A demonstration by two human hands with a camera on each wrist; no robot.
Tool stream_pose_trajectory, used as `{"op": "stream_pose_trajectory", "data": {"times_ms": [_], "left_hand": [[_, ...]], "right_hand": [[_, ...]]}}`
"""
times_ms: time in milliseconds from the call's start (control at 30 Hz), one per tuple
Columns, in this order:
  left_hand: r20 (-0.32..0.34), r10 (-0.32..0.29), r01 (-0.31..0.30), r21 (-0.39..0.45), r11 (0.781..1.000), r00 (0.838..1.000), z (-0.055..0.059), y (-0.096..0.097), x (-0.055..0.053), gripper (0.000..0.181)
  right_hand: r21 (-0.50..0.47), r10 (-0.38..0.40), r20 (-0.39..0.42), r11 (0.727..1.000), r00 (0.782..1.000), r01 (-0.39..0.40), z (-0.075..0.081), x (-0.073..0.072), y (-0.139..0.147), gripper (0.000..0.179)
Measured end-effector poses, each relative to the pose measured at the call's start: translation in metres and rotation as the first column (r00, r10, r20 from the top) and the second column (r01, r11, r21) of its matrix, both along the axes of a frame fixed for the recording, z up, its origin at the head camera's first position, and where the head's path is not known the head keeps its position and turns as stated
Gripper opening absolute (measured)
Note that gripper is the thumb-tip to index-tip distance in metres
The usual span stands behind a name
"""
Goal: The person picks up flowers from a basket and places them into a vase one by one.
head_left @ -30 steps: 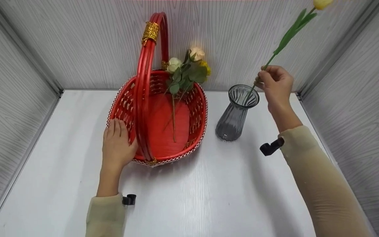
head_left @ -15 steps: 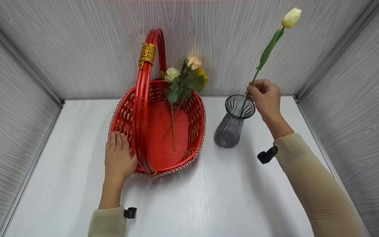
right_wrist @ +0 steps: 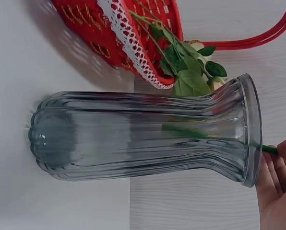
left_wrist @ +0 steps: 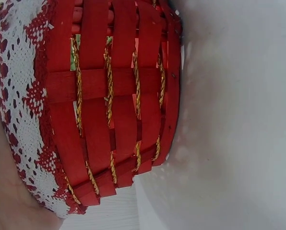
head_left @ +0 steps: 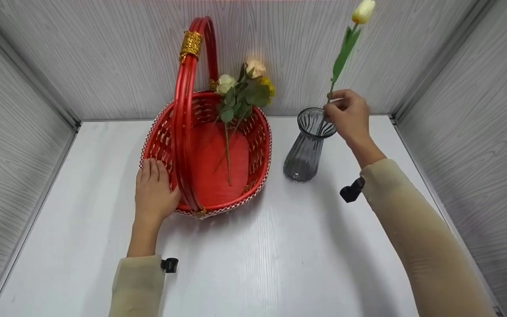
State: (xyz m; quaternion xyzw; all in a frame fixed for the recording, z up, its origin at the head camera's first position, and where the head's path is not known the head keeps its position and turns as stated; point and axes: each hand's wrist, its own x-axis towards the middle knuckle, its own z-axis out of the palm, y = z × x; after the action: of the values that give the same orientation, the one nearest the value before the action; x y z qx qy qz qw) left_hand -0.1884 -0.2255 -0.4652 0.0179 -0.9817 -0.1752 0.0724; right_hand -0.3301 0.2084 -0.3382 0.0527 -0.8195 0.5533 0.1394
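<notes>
My right hand [head_left: 349, 115] pinches the thin green stem of a pale yellow-and-white tulip [head_left: 362, 12]. The bloom is up high, and the stem passes down through the mouth of a grey ribbed glass vase [head_left: 303, 156]. Through the glass in the right wrist view, the stem [right_wrist: 184, 131] ends in the vase's upper part, and the fingers are right at the rim. On the left, my left hand [head_left: 154, 191] rests over the rim of a red woven basket [head_left: 260, 187], fingers extended. The left wrist view has the palm [left_wrist: 13, 187] against the basket's lace edging [left_wrist: 25, 96].
Several roses [head_left: 238, 94], cream, peach and yellow, lean on the basket's back right side with their stems inside. A tall red handle [head_left: 184, 94] with gold binding arches over the basket. Pale wood-grain walls [head_left: 104, 57] enclose the white table [head_left: 253, 259].
My right hand has moved left and lower toward the vase's rim, bringing the tulip more upright. The left hand stays on the basket. The whole head view has shifted slightly.
</notes>
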Motion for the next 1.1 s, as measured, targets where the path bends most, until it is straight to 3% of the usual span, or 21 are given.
{"op": "stream_pose_trajectory", "data": {"times_ms": [133,267,733,900,1100], "left_hand": [[0.004,-0.003,0.003,0.001,1.000,1.000,-0.001,-0.001,0.002,0.077],[0.009,-0.002,0.002,0.004,1.000,1.000,-0.001,-0.001,0.004,0.077],[0.008,0.010,-0.011,0.019,1.000,1.000,-0.001,-0.001,0.002,0.078],[0.014,0.017,-0.017,0.019,1.000,1.000,0.002,-0.001,0.002,0.078],[0.014,0.015,-0.015,0.005,1.000,1.000,0.003,0.000,0.002,0.076]], "right_hand": [[0.022,-0.004,0.027,1.000,1.000,0.004,-0.004,0.002,-0.003,0.013],[0.036,0.008,0.044,0.999,0.999,-0.010,-0.004,0.002,-0.004,0.022],[0.195,0.028,0.123,0.979,0.992,-0.052,0.000,-0.004,-0.010,0.018],[0.321,0.033,0.157,0.944,0.987,-0.083,0.003,-0.008,-0.013,0.020],[0.491,0.036,0.133,0.865,0.990,-0.097,0.005,-0.012,-0.014,0.019]]}}
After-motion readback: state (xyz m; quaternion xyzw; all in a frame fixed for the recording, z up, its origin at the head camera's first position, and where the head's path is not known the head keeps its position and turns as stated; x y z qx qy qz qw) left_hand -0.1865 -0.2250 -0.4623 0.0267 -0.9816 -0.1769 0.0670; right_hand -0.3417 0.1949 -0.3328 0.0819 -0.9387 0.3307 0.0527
